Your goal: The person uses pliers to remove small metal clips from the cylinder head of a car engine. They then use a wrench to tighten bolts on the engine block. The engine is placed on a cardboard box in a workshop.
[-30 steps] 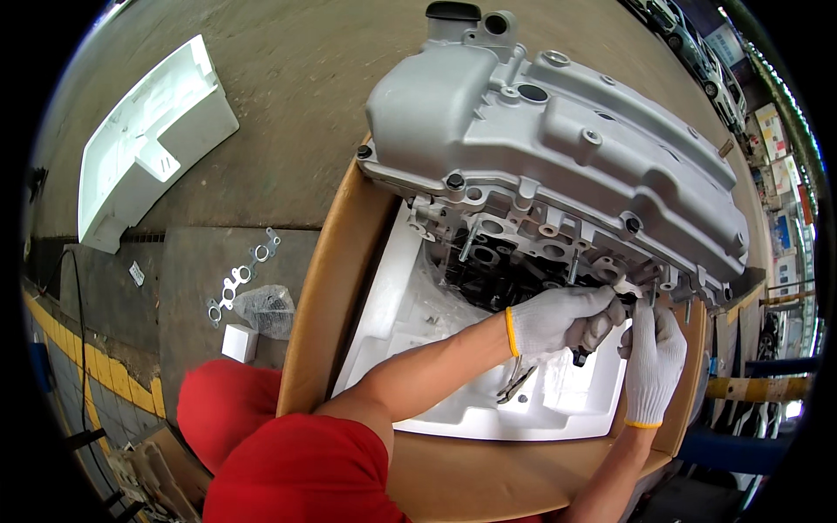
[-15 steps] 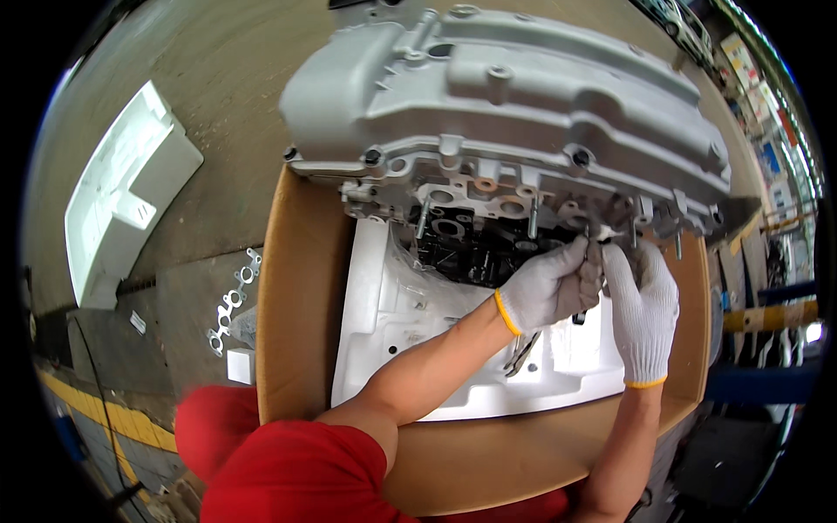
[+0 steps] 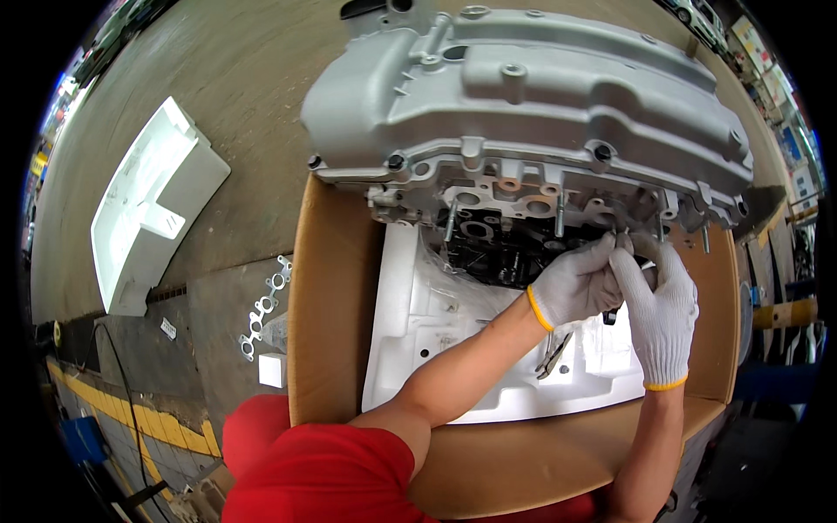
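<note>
A large silver-grey car engine point(image 3: 532, 96) stands in the box, several threaded studs sticking out of its near side. Both my hands wear white knit gloves with yellow cuffs. My left hand point(image 3: 577, 283) is closed, thumb and fingers pinched together close below the engine's ports. Against its fingertips, my right hand point(image 3: 656, 305) is closed too, its fingers bent toward the same spot beside a stud point(image 3: 661, 228). Whatever lies between the fingertips is too small and hidden to name. Below my left hand, a metal plier-like tool point(image 3: 553, 356) rests on white foam packing point(image 3: 488, 397).
A cardboard box point(image 3: 510, 462) surrounds the foam and engine. On the floor at left are a white foam piece point(image 3: 144, 213), a metal gasket point(image 3: 263, 307) with several holes, a small white box point(image 3: 272, 370) and a black cable point(image 3: 131, 410). Clear plastic film point(image 3: 440, 266) hangs below the engine.
The whole scene has shifted right and slightly down in view as my head moved. My hands stay together at the same part of the engine, fingertips slightly rearranged.
</note>
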A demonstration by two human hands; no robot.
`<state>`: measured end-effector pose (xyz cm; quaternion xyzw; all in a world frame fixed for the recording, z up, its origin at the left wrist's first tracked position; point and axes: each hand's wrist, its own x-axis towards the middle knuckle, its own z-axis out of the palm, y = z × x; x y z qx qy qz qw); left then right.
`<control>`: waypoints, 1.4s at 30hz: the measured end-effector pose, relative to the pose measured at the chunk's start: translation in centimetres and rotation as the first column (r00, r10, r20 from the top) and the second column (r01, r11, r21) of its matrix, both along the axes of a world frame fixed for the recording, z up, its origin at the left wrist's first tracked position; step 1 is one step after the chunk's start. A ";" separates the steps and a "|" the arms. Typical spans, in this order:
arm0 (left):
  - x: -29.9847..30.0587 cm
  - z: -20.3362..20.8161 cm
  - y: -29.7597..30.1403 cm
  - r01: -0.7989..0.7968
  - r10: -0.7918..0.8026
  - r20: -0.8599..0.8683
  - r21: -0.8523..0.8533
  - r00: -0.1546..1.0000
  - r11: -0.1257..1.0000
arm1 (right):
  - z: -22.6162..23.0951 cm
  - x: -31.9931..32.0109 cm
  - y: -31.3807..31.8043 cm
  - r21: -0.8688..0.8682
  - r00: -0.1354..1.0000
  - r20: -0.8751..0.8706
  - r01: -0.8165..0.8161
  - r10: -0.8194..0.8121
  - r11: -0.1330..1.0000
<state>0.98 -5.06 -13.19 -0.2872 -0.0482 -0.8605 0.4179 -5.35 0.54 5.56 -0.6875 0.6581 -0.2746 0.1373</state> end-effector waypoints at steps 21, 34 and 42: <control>3.0 3.2 1.1 -0.153 0.095 0.407 0.112 0.908 0.982 | -1.3 0.2 -0.4 0.089 0.995 0.095 -0.042 0.034 0.995; 3.1 3.8 1.4 -0.215 0.096 0.531 0.167 0.842 0.962 | -1.5 0.3 -0.7 0.086 0.988 0.144 -0.061 0.048 0.994; 3.6 5.4 1.8 -0.249 0.138 0.572 0.120 0.809 0.961 | -1.6 0.2 -0.5 0.094 0.983 0.181 -0.059 0.041 0.994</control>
